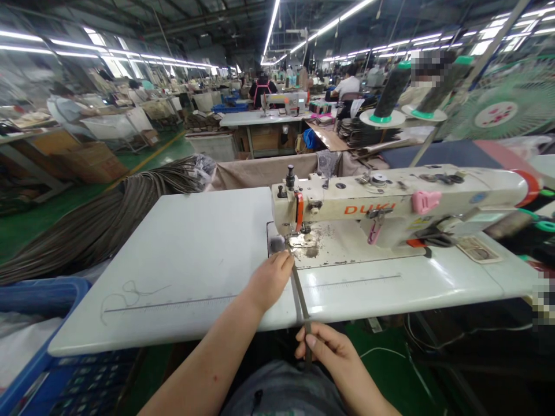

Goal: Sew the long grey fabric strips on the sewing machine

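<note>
A narrow dark grey fabric strip runs from the needle area of the sewing machine down over the table's front edge. My left hand is closed at the strip's far end, close by the presser foot; what its fingertips press on is partly hidden. Below the table edge, my right hand pinches the same strip between thumb and fingers. The strip's lower end hangs toward my lap. Between the two hands it lies fairly straight.
A loose thread lies on the white tabletop at left. Long dark strips are heaped beyond its left edge, above a blue crate. Thread cones and a fan stand at right. Other people sit farther back.
</note>
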Demonstrator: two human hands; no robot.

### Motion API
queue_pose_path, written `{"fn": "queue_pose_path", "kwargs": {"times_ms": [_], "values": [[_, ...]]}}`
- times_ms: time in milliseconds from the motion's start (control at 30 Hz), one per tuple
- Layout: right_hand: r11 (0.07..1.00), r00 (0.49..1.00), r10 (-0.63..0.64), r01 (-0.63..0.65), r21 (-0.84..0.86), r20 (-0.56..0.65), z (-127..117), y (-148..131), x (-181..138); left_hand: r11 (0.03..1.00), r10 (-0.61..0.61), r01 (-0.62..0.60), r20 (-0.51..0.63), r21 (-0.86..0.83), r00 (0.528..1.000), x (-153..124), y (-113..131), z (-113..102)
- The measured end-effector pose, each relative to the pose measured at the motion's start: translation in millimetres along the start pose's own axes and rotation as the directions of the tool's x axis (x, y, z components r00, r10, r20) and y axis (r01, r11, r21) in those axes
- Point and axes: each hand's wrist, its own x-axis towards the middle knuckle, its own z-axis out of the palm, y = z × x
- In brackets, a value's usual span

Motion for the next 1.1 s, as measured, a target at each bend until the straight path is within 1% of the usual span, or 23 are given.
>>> {"fn": "queue_pose_path", "kwargs": {"times_ms": [100,367,567,700,833,1000,1100], "values": [[0.999,1.000,-0.013,0.013,-0.035,-0.006,-0.1,-1.0,-1.4,1.000,-0.005,0.005,0.006,-0.020,1.000,0.0,-0.1,-0.4],[0.999,1.000,-0.012,0.012,-0.049,0.001,-0.6,-6.1,-5.2,0.998,-0.030,0.030,0.005,-0.063,1.000,1.4,0.2,-2.4],[0.996,1.000,-0.028,0.028,-0.088,0.001,0.2,-9.1,-6.4,0.999,-0.036,0.036,-0.016,-0.040,0.999,1.7,1.5,-5.0],[0.996,1.000,-0.027,0.028,-0.087,0.012,0.0,-9.8,-6.7,0.999,-0.021,0.020,-0.011,-0.033,1.000,1.3,1.2,-4.5],[0.996,0.999,-0.036,0.037,-0.077,0.023,-0.3,-10.1,-6.2,0.999,-0.033,0.033,0.010,-0.028,0.999,1.2,1.2,-4.0],[0.997,0.999,-0.031,0.033,-0.075,0.021,-1.1,-10.5,-5.5,0.998,-0.022,0.023,0.013,-0.052,1.000,0.7,0.5,-2.3],[0.996,0.999,-0.028,0.029,-0.087,0.016,-1.4,-10.0,-5.9,0.996,-0.043,0.044,0.010,-0.076,0.999,1.1,0.3,-1.3]]}}
